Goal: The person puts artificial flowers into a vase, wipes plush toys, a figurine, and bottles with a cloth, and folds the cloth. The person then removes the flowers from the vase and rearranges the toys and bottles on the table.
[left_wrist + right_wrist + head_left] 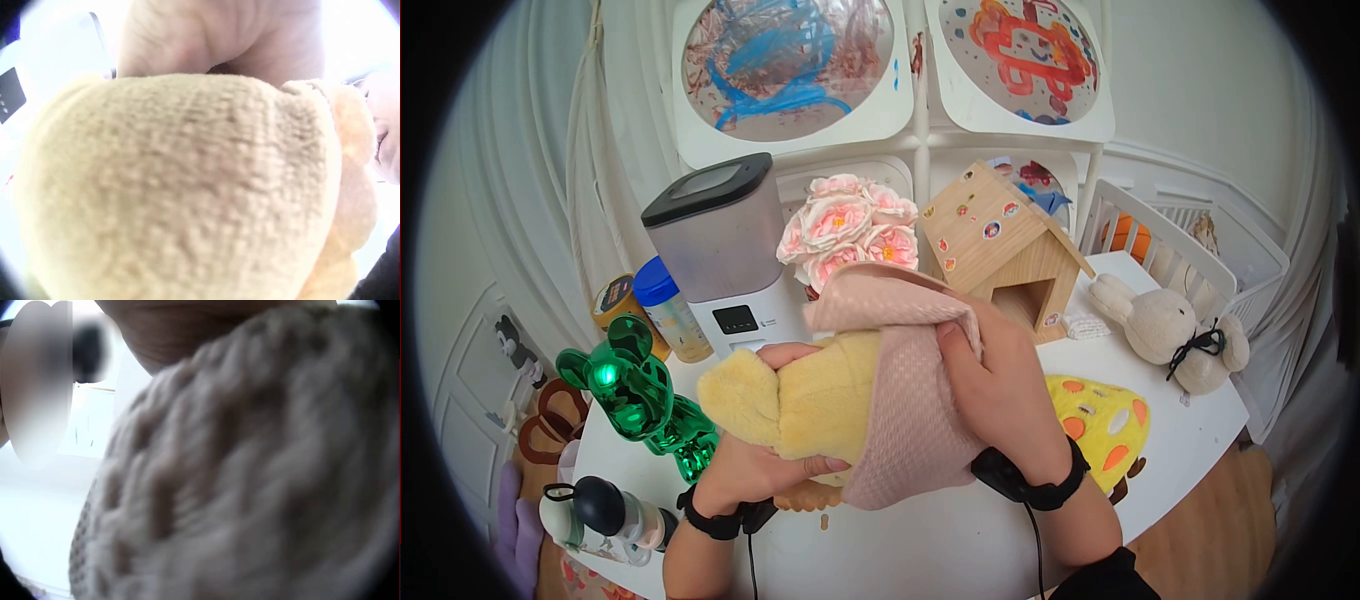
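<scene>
A yellow plush toy [825, 398] lies sideways above the table, its right part covered by a pink textured cloth [915, 420]. My left hand [750, 470] grips the plush from below, thumb across its front, with fingers showing behind it. With thumb and fingers my right hand [1000, 385] pinches the cloth's upper edge. In the left wrist view the fuzzy plush [181, 187] fills the picture under the left hand [219, 37]. The right wrist view shows the cloth [250, 469] up close below the right hand [187, 325].
On the white table [820, 550] stand a green shiny bear [635, 395], a feeder [725, 250], pink flowers [840, 225] and a wooden house [1000, 240]. A white plush [1160, 325] and a yellow spotted item [1100, 420] lie right; bottles [615, 515] stand front left.
</scene>
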